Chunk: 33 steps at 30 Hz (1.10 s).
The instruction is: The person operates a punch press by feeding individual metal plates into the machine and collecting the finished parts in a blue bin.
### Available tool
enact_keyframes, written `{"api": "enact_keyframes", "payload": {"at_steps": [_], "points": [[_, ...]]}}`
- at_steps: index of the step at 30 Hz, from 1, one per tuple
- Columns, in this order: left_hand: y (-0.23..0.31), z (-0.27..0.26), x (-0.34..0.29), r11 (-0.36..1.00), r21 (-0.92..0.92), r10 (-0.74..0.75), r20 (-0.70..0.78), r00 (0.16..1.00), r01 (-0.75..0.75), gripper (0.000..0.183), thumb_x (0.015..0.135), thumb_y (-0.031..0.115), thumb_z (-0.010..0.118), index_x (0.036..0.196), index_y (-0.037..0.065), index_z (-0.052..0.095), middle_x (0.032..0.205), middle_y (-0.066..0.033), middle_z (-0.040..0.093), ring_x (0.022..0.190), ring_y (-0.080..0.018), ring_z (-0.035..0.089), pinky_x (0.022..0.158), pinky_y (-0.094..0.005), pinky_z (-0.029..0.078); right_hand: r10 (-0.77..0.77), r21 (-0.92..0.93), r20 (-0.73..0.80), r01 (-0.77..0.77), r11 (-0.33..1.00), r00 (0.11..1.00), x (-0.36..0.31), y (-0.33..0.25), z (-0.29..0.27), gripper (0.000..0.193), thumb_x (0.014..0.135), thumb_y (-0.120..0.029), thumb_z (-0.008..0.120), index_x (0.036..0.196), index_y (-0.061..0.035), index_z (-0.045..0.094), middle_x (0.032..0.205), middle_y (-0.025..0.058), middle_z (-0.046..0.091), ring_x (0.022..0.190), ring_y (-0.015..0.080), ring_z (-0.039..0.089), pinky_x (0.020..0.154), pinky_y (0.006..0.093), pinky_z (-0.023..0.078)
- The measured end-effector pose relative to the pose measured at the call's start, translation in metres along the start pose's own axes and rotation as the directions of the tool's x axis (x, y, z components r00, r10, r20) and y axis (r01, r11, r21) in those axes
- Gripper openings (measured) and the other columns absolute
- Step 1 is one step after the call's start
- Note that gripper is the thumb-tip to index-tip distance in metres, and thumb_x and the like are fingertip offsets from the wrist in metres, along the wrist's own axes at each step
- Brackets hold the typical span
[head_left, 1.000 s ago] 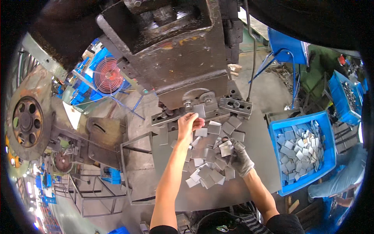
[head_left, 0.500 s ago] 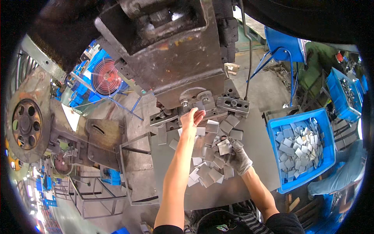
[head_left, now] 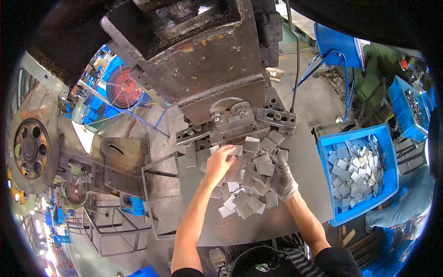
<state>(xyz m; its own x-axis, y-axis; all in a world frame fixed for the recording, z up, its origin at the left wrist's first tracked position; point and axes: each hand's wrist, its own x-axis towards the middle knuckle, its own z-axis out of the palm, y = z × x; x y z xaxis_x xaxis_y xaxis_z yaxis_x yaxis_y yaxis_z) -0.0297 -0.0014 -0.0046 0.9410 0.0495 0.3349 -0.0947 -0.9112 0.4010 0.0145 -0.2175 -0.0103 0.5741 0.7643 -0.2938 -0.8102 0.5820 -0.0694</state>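
My bare left hand (head_left: 219, 163) is over the left part of a heap of small flat metal plates (head_left: 242, 201). Its thumb and fingers are apart, with the fingertips beside a plate at the heap's far edge; I see nothing gripped. On the heap's right side, my right hand (head_left: 282, 179) wears a grey glove and is closed around a few metal pieces (head_left: 264, 167), partly covered by its fingers. Beyond both hands stands the press die (head_left: 230, 121), under the large dark press head (head_left: 207, 69). Neither hand touches the die.
A blue bin (head_left: 364, 210) full of similar plates stands right of the metal table (head_left: 302, 203). Clamp blocks (head_left: 277, 118) flank the die. To the left are a metal frame (head_left: 159, 237), another machine with a wheel (head_left: 30, 143) and a red fan (head_left: 124, 87). Another person's leg (head_left: 399, 203) shows at far right.
My left hand has drawn back from the die toward me, down to the heap. My gloved right hand stays on the right side, its fingers extended farther around the pieces. The view has shifted slightly.
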Motion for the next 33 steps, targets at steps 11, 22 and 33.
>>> {"api": "enact_keyframes", "payload": {"at_steps": [11, 22, 33], "points": [[-0.001, 0.021, 0.016, 0.980, 0.200, 0.020, -0.034, 0.999, -0.013, 0.026, 0.078, 0.017, 0.064, 0.098, 0.002, 0.060, 0.092, -0.0084, 0.058, 0.083, -0.0281, 0.060, 0.071, -0.0363, 0.052, 0.052, 0.005, 0.011, -0.052, 0.999, 0.999, -0.007, -0.005, -0.013, 0.030, 0.085, -0.033, 0.059, 0.103, -0.0086, 0.055, 0.105, 0.0113, 0.059, 0.096, 0.0283, 0.059, 0.085, 0.0464, 0.049], [0.012, -0.009, 0.046, 0.528, -0.674, -0.611, 0.121, 0.782, 0.516, 0.020, 0.089, 0.018, 0.053, 0.078, 0.002, 0.059, 0.057, -0.0082, 0.061, 0.046, -0.0115, 0.058, 0.042, -0.0227, 0.044, 0.053, -0.019, -0.014, -0.054, 0.998, 0.998, -0.008, -0.007, -0.016, 0.027, 0.085, -0.029, 0.060, 0.103, -0.0087, 0.055, 0.104, 0.0116, 0.059, 0.095, 0.0279, 0.059, 0.085, 0.0457, 0.050], [-0.012, 0.027, 0.081, -0.202, -0.898, -0.699, 0.412, 0.585, 0.391, 0.017, 0.078, 0.012, 0.064, 0.082, -0.003, 0.059, 0.080, -0.0181, 0.066, 0.068, -0.0226, 0.067, 0.054, -0.0239, 0.056, 0.047, -0.007, -0.038, -0.047, 0.999, 0.998, -0.006, -0.003, -0.017, 0.029, 0.086, -0.027, 0.059, 0.106, -0.0068, 0.053, 0.104, 0.0134, 0.059, 0.093, 0.0284, 0.060, 0.081, 0.0454, 0.052]]}}
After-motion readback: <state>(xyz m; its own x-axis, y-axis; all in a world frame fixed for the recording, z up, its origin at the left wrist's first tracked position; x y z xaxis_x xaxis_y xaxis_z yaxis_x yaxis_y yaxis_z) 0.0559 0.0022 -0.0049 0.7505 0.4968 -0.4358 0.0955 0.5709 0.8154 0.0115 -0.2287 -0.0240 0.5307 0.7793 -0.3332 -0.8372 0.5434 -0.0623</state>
